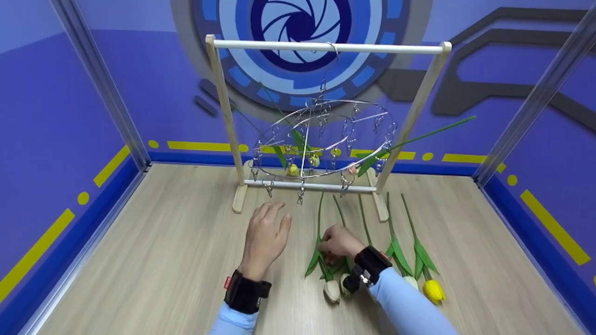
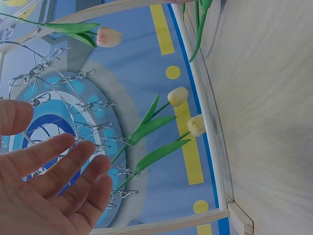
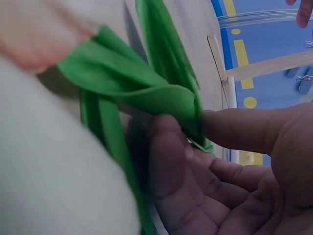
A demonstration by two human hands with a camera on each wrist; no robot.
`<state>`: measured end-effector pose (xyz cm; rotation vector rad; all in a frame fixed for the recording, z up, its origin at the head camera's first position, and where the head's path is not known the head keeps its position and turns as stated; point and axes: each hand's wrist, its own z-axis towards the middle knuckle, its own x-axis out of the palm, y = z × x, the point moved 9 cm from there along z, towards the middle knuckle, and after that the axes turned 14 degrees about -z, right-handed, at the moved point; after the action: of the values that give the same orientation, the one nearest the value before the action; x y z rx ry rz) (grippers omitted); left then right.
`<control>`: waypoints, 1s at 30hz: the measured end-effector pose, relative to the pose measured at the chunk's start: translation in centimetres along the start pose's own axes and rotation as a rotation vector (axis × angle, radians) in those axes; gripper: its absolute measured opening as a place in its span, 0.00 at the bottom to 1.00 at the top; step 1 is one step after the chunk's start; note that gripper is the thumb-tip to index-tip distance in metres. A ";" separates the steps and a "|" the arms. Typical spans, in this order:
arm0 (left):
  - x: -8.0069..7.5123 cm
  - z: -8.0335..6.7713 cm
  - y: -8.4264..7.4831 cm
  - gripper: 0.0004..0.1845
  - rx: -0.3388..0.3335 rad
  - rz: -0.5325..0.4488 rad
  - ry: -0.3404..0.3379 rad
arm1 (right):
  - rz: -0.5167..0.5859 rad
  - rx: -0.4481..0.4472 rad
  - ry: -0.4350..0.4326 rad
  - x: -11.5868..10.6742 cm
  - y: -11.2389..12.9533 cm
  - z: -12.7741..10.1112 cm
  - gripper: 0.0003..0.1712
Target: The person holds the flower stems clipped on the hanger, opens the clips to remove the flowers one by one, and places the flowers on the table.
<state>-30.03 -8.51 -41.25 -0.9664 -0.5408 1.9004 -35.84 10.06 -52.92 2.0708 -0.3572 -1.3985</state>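
Green tulip leaves [image 3: 146,93] pinched by right hand [image 1: 339,243]; left hand [image 1: 266,235] beside, fingers relaxed, holding nothing.

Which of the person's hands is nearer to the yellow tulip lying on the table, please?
Right. The right hand grips leaves of the white tulips, a few stems left of the yellow tulip. The left hand hovers farther left, open, below the clip hanger.

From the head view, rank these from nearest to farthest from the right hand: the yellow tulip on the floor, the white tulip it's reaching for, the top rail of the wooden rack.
1. White tulip, under the right hand, leaves pinched.
2. Yellow tulip, farther right on the floor.
3. Top rail, high up at the back.
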 end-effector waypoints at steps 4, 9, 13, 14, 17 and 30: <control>-0.1 0.0 -0.1 0.17 0.027 -0.004 -0.012 | 0.004 0.034 0.008 0.1 -0.2 0.1 0.08; -0.1 0.0 -0.2 0.16 0.046 -0.004 -0.023 | 0.004 0.071 0.018 0.3 -0.4 0.2 0.08; -0.1 0.0 -0.1 0.16 0.035 0.002 -0.018 | 0.015 0.092 0.021 0.4 -0.5 0.3 0.08; -0.1 0.0 -0.1 0.17 0.031 0.003 -0.015 | 0.019 0.096 0.020 0.4 -0.6 0.2 0.08; -0.1 0.0 -0.1 0.17 0.023 0.003 -0.013 | 0.032 0.100 0.019 0.4 -0.5 0.2 0.09; -0.3 0.1 -0.3 0.17 0.027 -0.004 -0.015 | -0.003 0.063 -0.001 -0.1 -0.2 -0.1 0.10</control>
<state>-29.91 -8.62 -40.90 -0.9336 -0.5245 1.9082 -35.76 10.30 -52.97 2.1218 -0.4038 -1.4065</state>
